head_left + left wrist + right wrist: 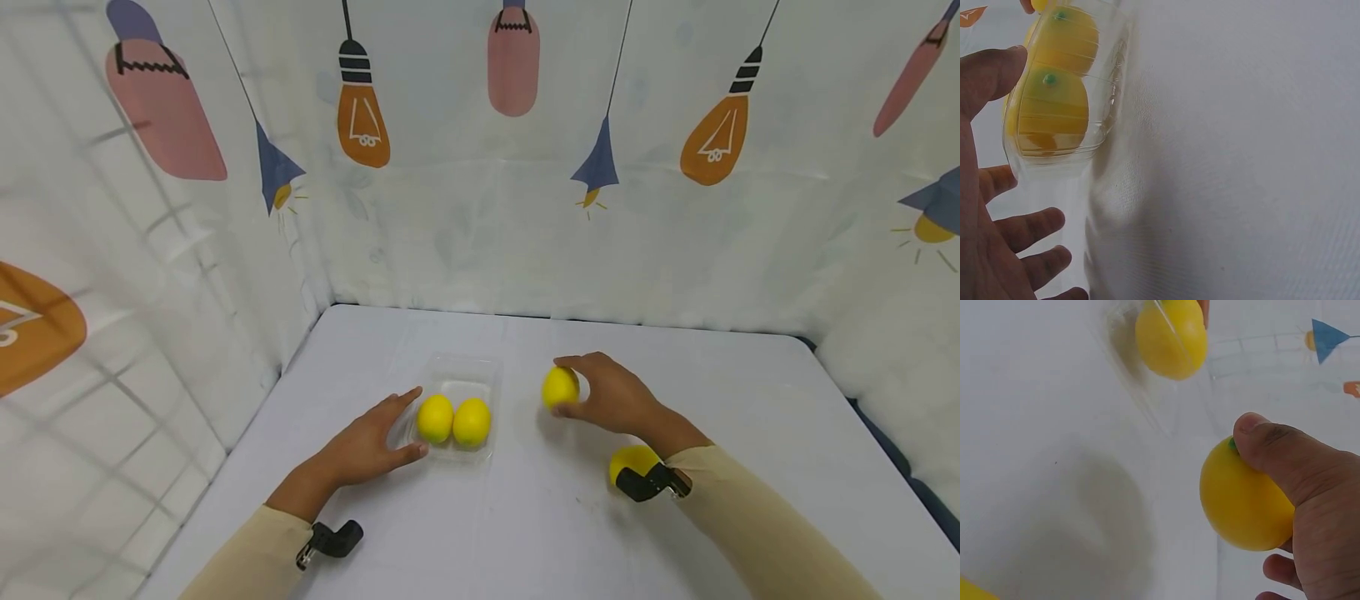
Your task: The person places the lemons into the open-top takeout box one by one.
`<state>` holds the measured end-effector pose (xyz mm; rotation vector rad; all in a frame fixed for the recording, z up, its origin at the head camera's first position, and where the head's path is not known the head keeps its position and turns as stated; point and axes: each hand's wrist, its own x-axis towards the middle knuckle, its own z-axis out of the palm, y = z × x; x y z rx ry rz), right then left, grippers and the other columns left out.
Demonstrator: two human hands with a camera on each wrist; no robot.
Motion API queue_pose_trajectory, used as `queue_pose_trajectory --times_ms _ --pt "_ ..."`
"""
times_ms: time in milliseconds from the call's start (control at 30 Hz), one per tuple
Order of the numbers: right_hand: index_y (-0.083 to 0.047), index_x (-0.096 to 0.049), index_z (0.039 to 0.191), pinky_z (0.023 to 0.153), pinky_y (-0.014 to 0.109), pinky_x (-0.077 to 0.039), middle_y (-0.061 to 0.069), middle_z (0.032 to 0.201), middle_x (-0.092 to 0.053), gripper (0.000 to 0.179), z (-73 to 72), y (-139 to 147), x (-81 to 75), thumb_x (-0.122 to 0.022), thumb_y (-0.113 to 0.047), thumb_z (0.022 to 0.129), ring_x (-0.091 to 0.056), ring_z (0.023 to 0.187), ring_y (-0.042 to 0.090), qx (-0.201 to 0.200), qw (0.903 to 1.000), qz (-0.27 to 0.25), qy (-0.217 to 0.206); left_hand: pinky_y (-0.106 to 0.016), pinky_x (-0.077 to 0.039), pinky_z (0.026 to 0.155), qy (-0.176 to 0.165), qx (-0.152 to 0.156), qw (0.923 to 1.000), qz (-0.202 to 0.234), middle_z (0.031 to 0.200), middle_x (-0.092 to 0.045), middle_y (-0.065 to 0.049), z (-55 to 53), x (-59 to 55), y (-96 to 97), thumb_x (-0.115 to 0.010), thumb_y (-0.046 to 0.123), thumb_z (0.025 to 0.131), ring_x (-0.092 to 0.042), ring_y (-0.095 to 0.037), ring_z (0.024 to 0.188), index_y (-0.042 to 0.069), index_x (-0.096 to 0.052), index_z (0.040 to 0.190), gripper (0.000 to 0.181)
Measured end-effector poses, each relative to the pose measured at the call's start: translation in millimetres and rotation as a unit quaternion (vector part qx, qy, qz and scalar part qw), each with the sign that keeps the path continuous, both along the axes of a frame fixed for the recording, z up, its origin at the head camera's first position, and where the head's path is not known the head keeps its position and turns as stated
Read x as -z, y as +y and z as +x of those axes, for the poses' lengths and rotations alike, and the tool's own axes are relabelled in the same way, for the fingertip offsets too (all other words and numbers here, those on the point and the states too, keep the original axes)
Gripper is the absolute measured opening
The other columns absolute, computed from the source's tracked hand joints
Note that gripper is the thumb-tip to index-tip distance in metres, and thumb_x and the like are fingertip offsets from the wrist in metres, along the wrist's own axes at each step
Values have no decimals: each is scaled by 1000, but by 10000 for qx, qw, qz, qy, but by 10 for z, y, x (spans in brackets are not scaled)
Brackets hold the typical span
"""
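A clear plastic container (pixel 457 385) sits on the table with two yellow lemons (pixel 472 422) side by side in its near half. At its left side is my left hand (pixel 367 442), thumb and fingers spread apart; in the left wrist view the thumb tip overlaps the container wall. My right hand (pixel 611 398) pinches another lemon (pixel 561 387) between thumb and fingers, to the right of the container and above the table. The right wrist view shows the green tip of this held lemon (pixel 1244 500) under the thumb. One more lemon (pixel 632 461) lies beneath the right wrist, partly hidden by the wrist camera.
The white table (pixel 525 533) is covered in pale cloth. A white curtain (pixel 465 225) printed with lamps and bulbs hangs behind it and along the left. Black cameras (pixel 337 540) are strapped to both wrists.
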<state>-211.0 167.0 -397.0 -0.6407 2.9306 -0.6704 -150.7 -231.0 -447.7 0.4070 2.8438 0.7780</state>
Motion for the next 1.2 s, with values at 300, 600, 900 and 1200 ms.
queue_pose_trajectory --times_ms 300,600,900,1200 --pt "-21 -56 148 100 51 -49 6 143 -58 81 -76 -196 -114 -86 -52 80 -53 129 28 -118 9999 -106 -4 -67 -28 114 23 18 10000 23 163 -32 -18 10 -19 9 -70 63 89 -29 -43 149 23 -28 164 94" --pt "-22 -56 149 100 49 -49 5 143 -57 81 -129 -369 -126 -86 -52 80 -53 128 26 -228 9994 -232 -94 -66 -28 114 14 26 10000 49 163 -32 -16 17 -29 2 -69 62 90 -28 -42 150 23 -28 164 93" --pt "-21 -56 149 100 48 -50 6 142 -58 81 -199 -539 -84 -85 -53 80 -53 128 26 -277 9994 -229 -23 -66 -28 115 -4 -7 10000 31 163 -33 -15 7 -39 3 -70 63 89 -27 -41 150 24 -28 164 94" --pt "-22 -55 149 103 49 -48 5 144 -57 80 -248 -676 -31 -84 -54 81 -51 132 26 -280 9993 -219 -76 -65 -28 115 -13 -4 10000 54 164 -32 -16 4 -12 -8 -69 65 88 -28 -41 150 26 -28 164 95"
